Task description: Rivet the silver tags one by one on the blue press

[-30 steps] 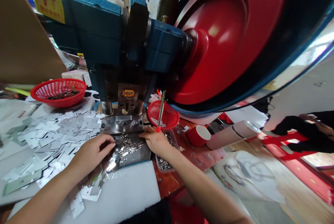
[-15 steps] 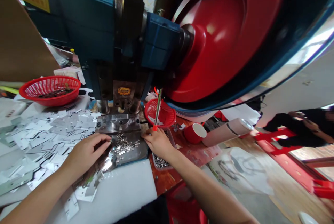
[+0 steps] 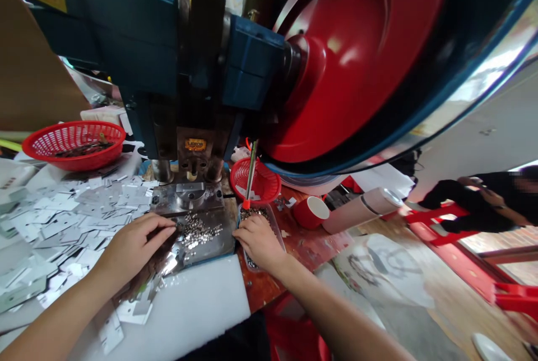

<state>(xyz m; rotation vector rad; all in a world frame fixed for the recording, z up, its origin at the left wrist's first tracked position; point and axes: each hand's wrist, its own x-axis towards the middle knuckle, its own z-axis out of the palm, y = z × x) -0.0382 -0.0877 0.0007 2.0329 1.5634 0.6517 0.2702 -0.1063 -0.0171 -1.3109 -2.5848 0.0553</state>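
My left hand (image 3: 137,246) is at the left edge of a flat steel plate (image 3: 221,243), thumb and fingertips pinched together; anything between them is too small to make out. Small shiny metal pieces (image 3: 197,233) lie heaped on that plate, just right of these fingertips. My right hand (image 3: 260,242) is over a clear plastic box (image 3: 282,236) of similar small pieces, its fingers curled together by the plate's right edge; what they hold, if anything, is hidden. Behind the plate sits a metal die block (image 3: 189,198) under the blue press (image 3: 143,64). A red-tipped metal rod (image 3: 250,176) stands above my right hand.
Flat metal sheets (image 3: 54,226) spread across the left. Two red baskets (image 3: 84,162) (image 3: 269,195) flank the press, whose large red wheel (image 3: 348,69) overhangs the right. A red cup (image 3: 300,214) and pale flask (image 3: 357,212) stand on the table. Another person (image 3: 491,204) is far right.
My right hand has come down slightly, away from the rod's red tip, over the box. My left hand stays at the plate's left edge. The whole view has shifted slightly.
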